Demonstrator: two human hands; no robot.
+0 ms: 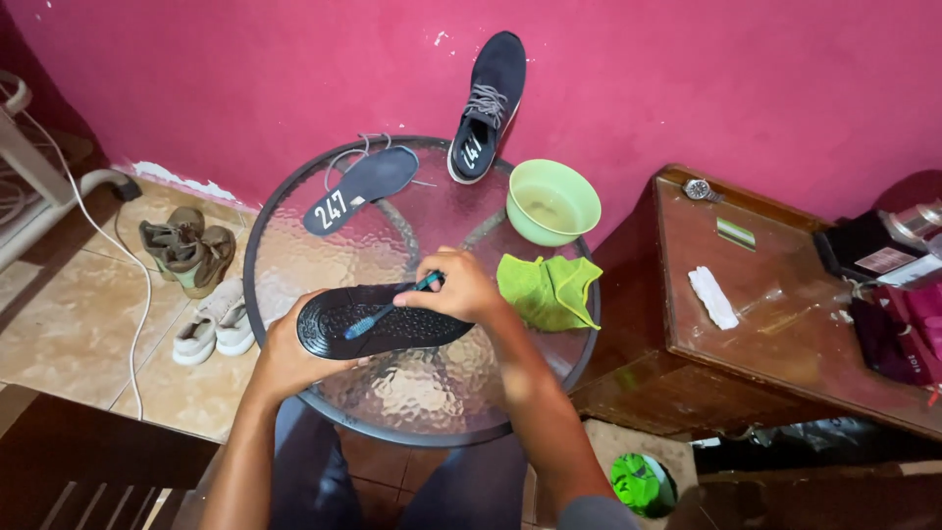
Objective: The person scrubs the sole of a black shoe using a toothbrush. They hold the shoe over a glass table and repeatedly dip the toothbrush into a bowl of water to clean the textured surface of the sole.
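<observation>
Head view: the left hand gripped a black shoe, sole up, over the round glass worktop's near edge. The right hand's fingers pinched a toothbrush against the sole. A green cloth lay by the right edge.

Textured, glossy glass desk with dark metal rim; matt black rubbery shoe sole; plastic toothbrush; smooth plastic green bowl; soft green cloth; polished wooden cabinet.
</observation>
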